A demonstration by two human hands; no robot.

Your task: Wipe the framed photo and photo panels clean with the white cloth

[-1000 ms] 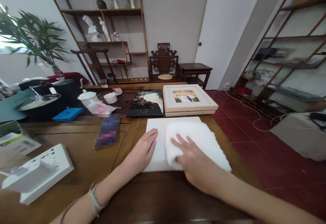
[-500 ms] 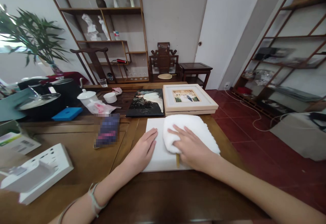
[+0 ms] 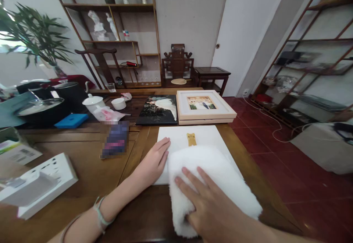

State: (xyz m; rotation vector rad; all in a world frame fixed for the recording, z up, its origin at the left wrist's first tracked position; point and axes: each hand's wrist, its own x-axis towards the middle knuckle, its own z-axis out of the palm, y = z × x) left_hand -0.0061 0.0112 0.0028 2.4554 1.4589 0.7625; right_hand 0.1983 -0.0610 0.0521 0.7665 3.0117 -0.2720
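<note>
Fluffy cloth, smooth matt board, glossy wooden table, shiny panel

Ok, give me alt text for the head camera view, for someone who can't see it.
A person's right hand rests on a fluffy white cloth covering the near right part of a white panel, while the left hand touches the panel's left side. A gold fitting shows beyond the cloth; behind lie a dark picture and a framed photo.

White fluffy cloth, folded, covers white panel's near-right part, overhanging; panel lies flat, gold shape showing near far edge.
</note>
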